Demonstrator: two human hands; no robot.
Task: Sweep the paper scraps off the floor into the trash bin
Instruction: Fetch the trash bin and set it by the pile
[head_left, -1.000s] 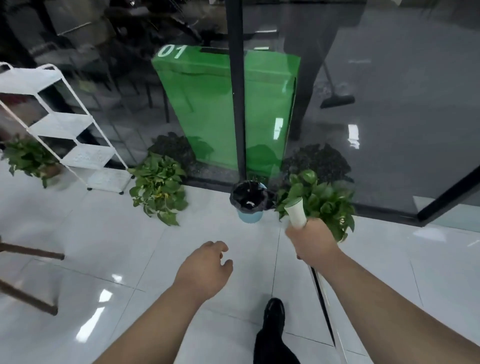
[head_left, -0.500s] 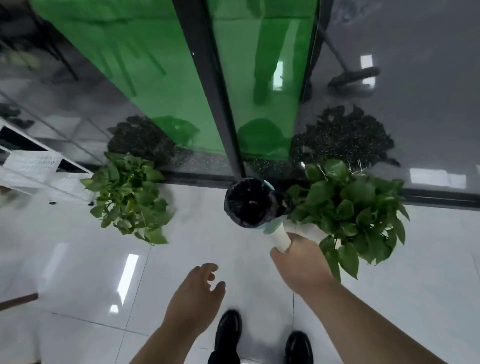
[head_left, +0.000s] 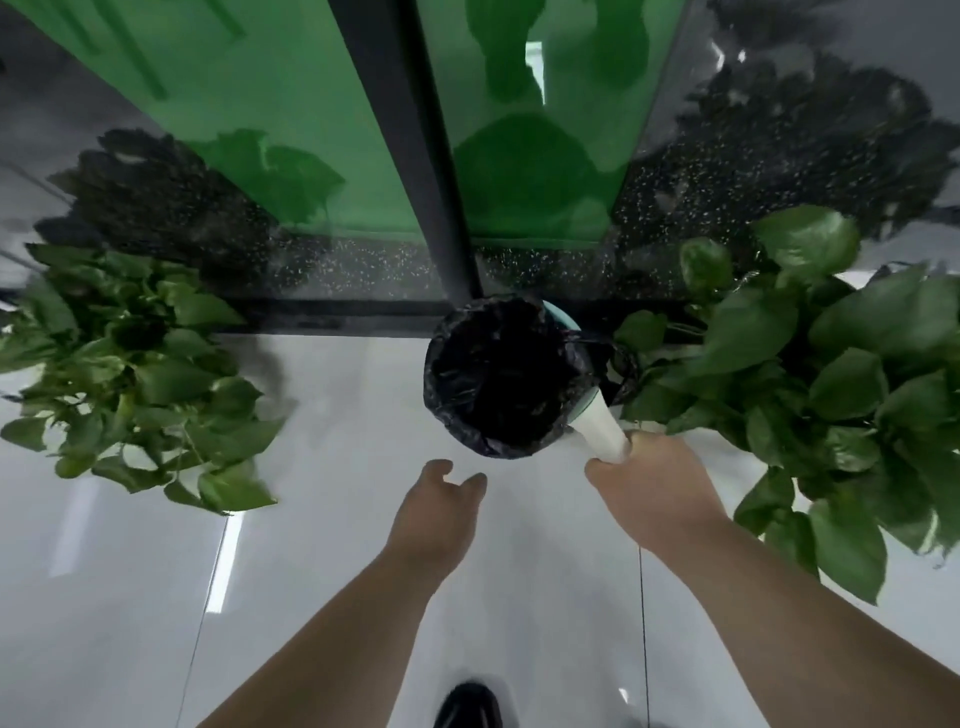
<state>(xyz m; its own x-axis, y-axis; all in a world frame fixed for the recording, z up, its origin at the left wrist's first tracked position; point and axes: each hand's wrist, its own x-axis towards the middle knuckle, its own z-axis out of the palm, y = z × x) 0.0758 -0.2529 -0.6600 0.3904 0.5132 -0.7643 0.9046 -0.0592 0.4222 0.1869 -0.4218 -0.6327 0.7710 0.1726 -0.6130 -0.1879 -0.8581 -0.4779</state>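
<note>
White tube, a handle (head_left: 602, 428), is what my right hand (head_left: 654, 493) has: the fingers are wrapped round it in a full fist, with the thumb side uppermost. The tube rises out of the fist and its top end overlaps the right rim of the trash bin (head_left: 441, 410). Whatever hangs below the fist is hidden by the hand, so I cannot tell what tool it belongs to. My left hand (head_left: 436, 512) holds nothing and touches nothing. Its fingers are loosely curled and its thumb stands apart, and it hovers just in front of the bin's near rim. The bin stands at the far edge of the floor (head_left: 337, 519), against the base of the glass wall and directly in front of its black post (head_left: 415, 156). A black liner (head_left: 519, 374) covers the bin's inside, which is too dark for me to see the contents. A sliver of teal wall shows at the back. At that same far edge, the right plant (head_left: 810, 384) has leaves reaching the bin's right side and lying close beside my right wrist. The left plant (head_left: 135, 374) is well apart from the bin, with bare glossy tile between them. Open tile also spreads under both forearms toward the near edge, where a black shoe (head_left: 467, 704) shows. Counted: two hands, one handle, one bin, two plants, one shoe.
</note>
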